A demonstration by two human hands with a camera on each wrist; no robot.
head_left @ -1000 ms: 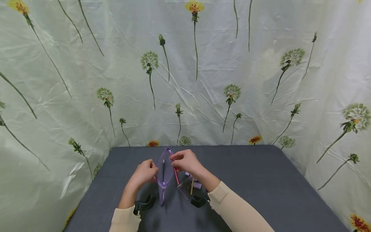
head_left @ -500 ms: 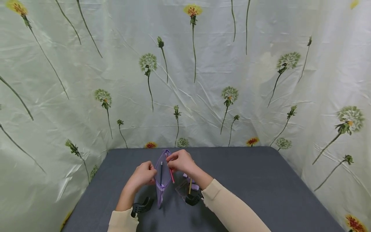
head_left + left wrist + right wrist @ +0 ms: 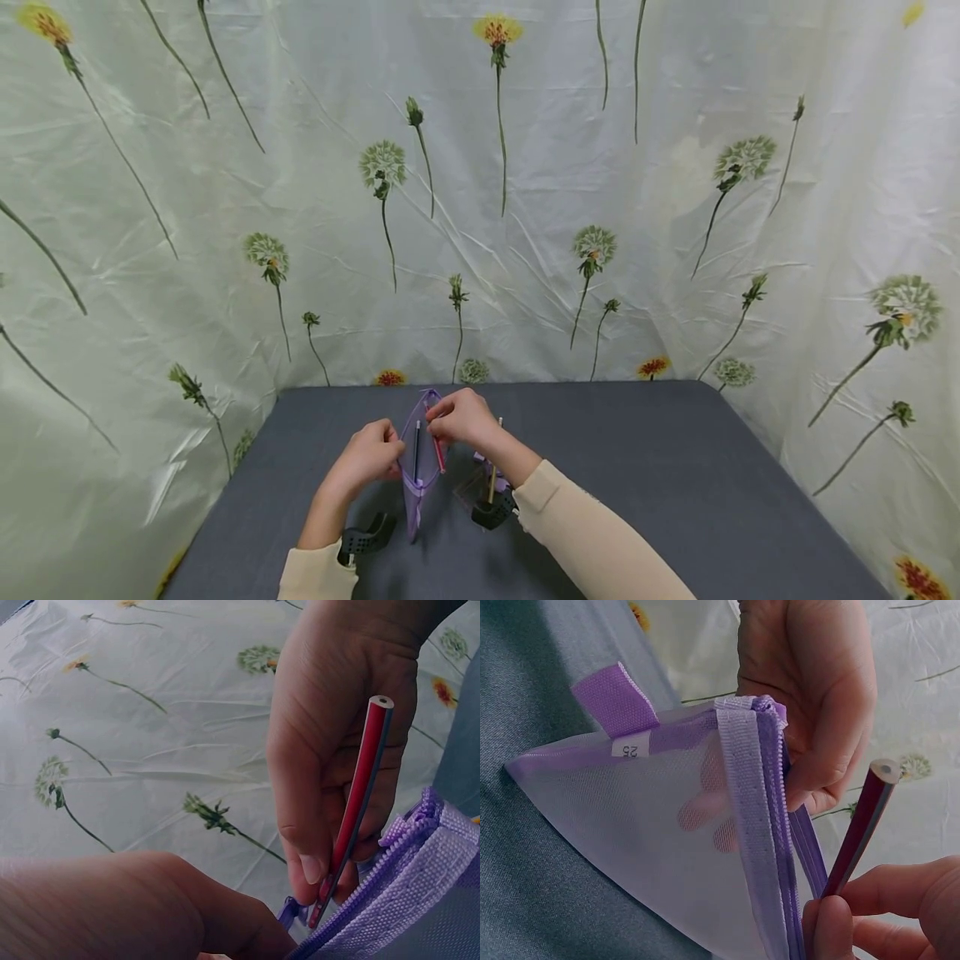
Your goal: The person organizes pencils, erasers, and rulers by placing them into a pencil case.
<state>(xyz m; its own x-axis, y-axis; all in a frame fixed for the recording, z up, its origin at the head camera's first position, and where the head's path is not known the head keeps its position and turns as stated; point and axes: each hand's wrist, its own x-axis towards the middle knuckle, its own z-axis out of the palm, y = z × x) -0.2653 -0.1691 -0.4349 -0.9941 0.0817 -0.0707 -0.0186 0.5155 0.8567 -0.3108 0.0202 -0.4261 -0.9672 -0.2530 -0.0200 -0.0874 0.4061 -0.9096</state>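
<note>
My left hand [image 3: 369, 450] grips the rim of a purple mesh zip pouch [image 3: 412, 500], which stands with its zipped mouth parted. In my right hand [image 3: 465, 417] a red pencil [image 3: 438, 457] is pinched between thumb and fingers, held over the pouch's mouth. The left wrist view shows the pencil's blunt, unsharpened end [image 3: 381, 702] pointing out and the zipper edge [image 3: 375, 877] close beside it. A dark pencil [image 3: 417, 442] stands inside the pouch. Fingers of the left hand show through the mesh [image 3: 667, 825] in the right wrist view.
Right of the pouch, partly hidden by my right wrist, lie a clear plastic holder [image 3: 467, 490], a yellow pencil [image 3: 492, 483] and small purple pieces [image 3: 480, 457]. A dark grey tabletop [image 3: 637, 467] meets a flower-print curtain [image 3: 480, 192] behind.
My right hand has moved left with the red pencil, from the pouch's right rim to over its mouth. The left hand keeps its grip on the pouch.
</note>
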